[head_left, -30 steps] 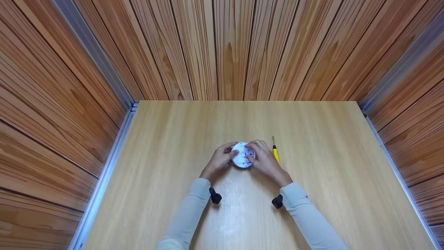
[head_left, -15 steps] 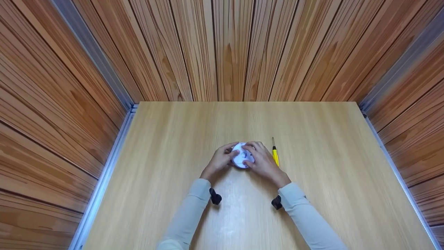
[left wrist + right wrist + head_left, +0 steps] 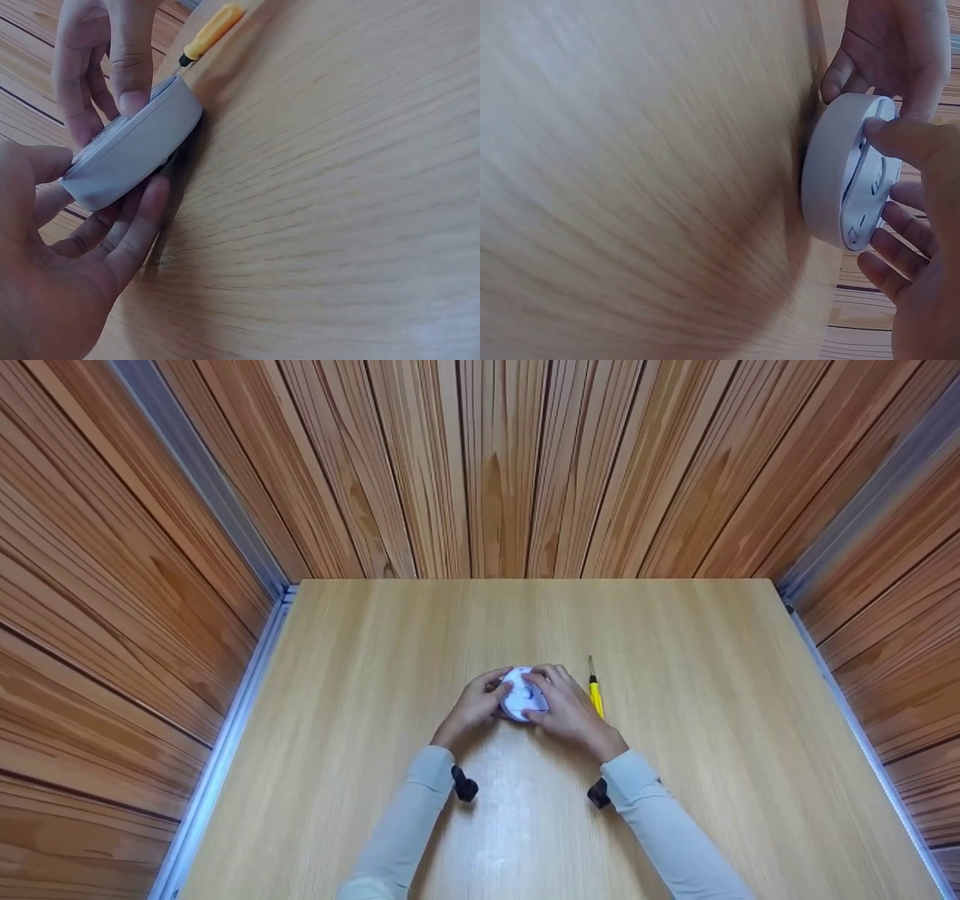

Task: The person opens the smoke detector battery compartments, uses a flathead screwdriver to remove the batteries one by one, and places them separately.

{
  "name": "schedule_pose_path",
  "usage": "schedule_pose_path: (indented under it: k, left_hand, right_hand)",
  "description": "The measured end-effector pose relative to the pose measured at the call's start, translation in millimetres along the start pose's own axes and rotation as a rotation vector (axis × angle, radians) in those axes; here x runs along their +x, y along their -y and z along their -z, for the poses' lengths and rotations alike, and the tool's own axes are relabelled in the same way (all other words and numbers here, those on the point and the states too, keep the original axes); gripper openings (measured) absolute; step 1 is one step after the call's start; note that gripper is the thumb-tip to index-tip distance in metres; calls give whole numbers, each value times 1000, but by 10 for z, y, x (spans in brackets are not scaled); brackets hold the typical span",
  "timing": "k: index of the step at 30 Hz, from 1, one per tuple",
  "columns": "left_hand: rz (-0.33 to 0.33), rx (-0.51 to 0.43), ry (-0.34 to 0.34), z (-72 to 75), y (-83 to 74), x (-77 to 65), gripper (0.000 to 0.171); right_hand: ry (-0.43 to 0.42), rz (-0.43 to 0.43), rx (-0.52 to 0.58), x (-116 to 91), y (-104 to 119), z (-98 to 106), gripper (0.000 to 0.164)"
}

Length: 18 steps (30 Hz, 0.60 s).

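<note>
A round white plastic device (image 3: pixel 516 703) is held low over the table, face tilted up. My left hand (image 3: pixel 474 703) grips its left side, thumb at the top edge and fingers underneath, as the left wrist view shows. With its thumb and fingers spread over the face, my right hand (image 3: pixel 571 712) pinches a white cover panel (image 3: pixel 871 176) set in the device. A dark gap runs between that panel and the rim near the right thumb (image 3: pixel 889 135). The device's smooth side wall (image 3: pixel 139 154) faces the left wrist camera.
A screwdriver (image 3: pixel 595 694) with a yellow handle lies just right of my right hand, its tip pointing away. The wooden tabletop (image 3: pixel 375 660) ends at a plank wall (image 3: pixel 495 472) behind, with metal rails (image 3: pixel 217 757) along its sides.
My right thumb and fingers have spread from near the middle of the face towards its edges. The device has tilted slightly; my left hand keeps its grip. The screwdriver lies where it was.
</note>
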<state>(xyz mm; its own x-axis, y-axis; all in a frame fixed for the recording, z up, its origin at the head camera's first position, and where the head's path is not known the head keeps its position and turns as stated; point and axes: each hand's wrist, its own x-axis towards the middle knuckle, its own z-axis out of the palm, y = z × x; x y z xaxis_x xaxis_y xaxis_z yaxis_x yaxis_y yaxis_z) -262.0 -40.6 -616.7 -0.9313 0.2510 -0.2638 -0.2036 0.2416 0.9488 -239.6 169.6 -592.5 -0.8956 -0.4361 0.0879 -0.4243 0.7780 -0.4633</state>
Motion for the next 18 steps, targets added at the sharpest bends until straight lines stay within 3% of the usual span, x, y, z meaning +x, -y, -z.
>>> schedule_pose_path:
  k: [3,9,18]
  left_hand:
    - [-3,-9,5,14,7,2,44]
    - [-68,-38,30,19,29,10,45]
    - [-46,-1,21,17,11,9,45]
  right_hand:
    - [5,7,-1,20,4,6,68]
    - [-26,81,-54,52,-28,2,67]
    - [4,47,-45,64,-2,10,66]
